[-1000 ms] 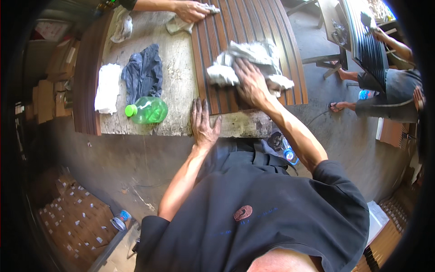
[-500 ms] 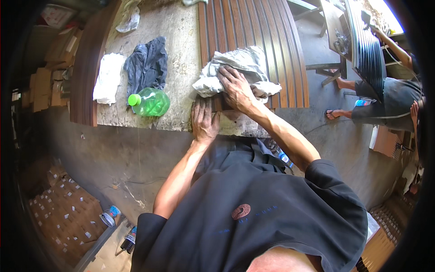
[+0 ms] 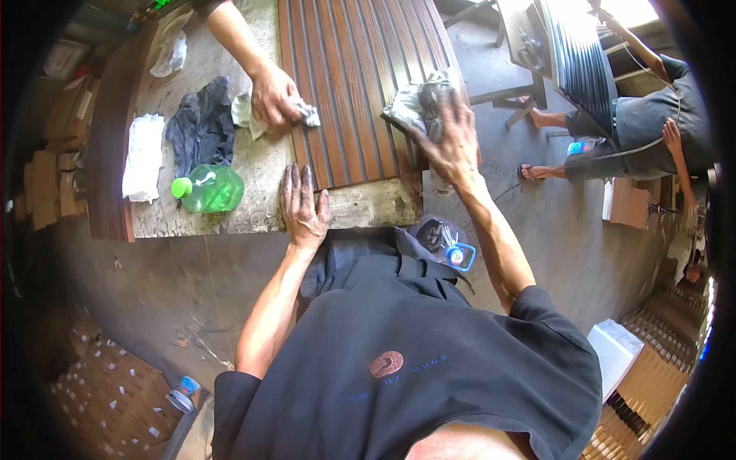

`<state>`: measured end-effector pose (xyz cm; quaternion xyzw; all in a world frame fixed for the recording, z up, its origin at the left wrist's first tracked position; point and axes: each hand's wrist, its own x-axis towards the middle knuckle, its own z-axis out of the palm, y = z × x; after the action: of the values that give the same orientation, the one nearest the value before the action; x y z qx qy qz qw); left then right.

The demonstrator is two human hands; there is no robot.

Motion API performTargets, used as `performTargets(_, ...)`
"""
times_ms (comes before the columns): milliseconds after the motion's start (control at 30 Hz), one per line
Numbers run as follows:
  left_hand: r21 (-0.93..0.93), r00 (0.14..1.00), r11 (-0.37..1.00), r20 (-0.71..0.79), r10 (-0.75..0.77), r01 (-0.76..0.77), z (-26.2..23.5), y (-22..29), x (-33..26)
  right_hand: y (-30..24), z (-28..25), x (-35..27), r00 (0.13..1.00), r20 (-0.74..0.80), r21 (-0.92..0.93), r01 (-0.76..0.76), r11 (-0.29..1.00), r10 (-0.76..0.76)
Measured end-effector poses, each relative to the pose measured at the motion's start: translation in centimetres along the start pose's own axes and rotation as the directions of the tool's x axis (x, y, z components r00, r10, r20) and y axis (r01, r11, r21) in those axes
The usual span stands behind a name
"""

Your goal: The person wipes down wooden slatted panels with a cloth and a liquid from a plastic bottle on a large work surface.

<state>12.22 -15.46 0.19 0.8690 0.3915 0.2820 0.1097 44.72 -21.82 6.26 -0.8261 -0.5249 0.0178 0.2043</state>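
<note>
A brown slatted wood panel (image 3: pixel 360 100) with dark grooves lies on a worn table (image 3: pixel 261 169). My right hand (image 3: pixel 454 146), smeared by motion, presses a crumpled whitish rag (image 3: pixel 410 107) against the panel near its right edge. My left hand (image 3: pixel 305 215) lies flat with fingers stretched at the panel's near left corner, its fingertips dark with stain; nothing is in it. From the top left another person's hand (image 3: pixel 274 96) reaches in, pinching a small grey-white cloth (image 3: pixel 309 115) at the panel's left edge.
Left on the table are a green bottle (image 3: pixel 215 189), a dark cloth (image 3: pixel 203 126) and a folded white cloth (image 3: pixel 143 157). A brown board (image 3: pixel 115 138) runs along the left side. At right, another person (image 3: pixel 652 115) stands by dark grooved panels (image 3: pixel 579 69). A blue-handled container (image 3: pixel 458 254) sits below the table.
My right hand has slid the rag rightward across the panel. Another person's arm has come in with a small cloth. My left hand stays by the near corner, and the whole view has shifted.
</note>
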Motion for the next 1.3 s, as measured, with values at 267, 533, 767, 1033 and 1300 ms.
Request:
performTargets(267,0.021,1.000,1.000,-0.015,0.021,-0.021,-0.3,0.6,0.0,-0.2,1.5,0.0,0.987,-0.047,0.128,0.158,0.979,-0.153)
performTargets(533,0.052,0.999,0.998,-0.016,0.045,-0.044,0.0,0.5,0.4,2.8,-0.9,-1.8,0.987,-0.014,0.135,0.158,0.978,-0.157)
performTargets(767,0.058,0.999,0.997,-0.019,0.043,-0.041,-0.3,0.4,0.4,2.5,-0.4,-3.6,0.993,0.022,0.126,0.109,0.986,-0.112)
performTargets(1033,0.084,0.997,0.994,0.013,0.071,-0.072,0.2,0.7,1.0,5.5,2.9,6.8,0.953,-0.286,0.161,0.154,0.975,-0.103)
performTargets(1300,0.075,0.999,0.996,0.002,0.045,-0.045,0.1,0.4,-0.2,4.0,-2.2,-3.4,0.988,0.021,0.139,0.150,0.979,-0.154)
